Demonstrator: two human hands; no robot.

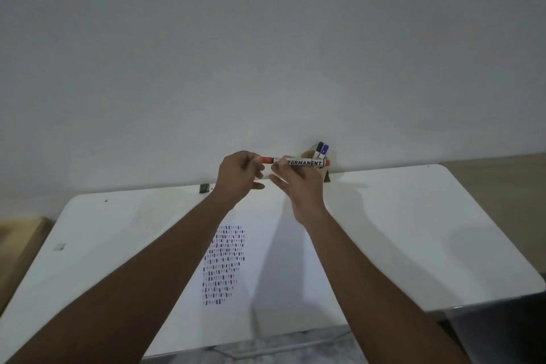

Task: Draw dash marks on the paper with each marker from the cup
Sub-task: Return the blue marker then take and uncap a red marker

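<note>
Holding the red marker [298,162] level above the counter [413,216], the person is keeping its long axis running left to right, straight across between the two hands. The right hand [298,183] is pinching the white printed barrel near its middle, thumb and fingertips pressed onto it, while the left hand [240,174] is closing its grip around the red cap [267,159] at the marker's left end, so the cap lies directly to the left of the right grip and any pull apart would run along that same line. Whether the cap is seated or already loosening, I cannot tell. The barrel is looking smooth, hard and cylindrical, with bold black lettering on a glossy label. Behind the right hand, a brown cup [326,170] is standing at the far edge of the counter, just beside the wall, with a black-capped marker [319,147] and a blue-capped marker [324,150] leaning in it. Below the hands, a flat matte sheet of paper [266,260] is lying on the smooth white counter, already carrying a dense block of short dark dash marks [223,264] on its left part, with no red ones visible among them.
</note>
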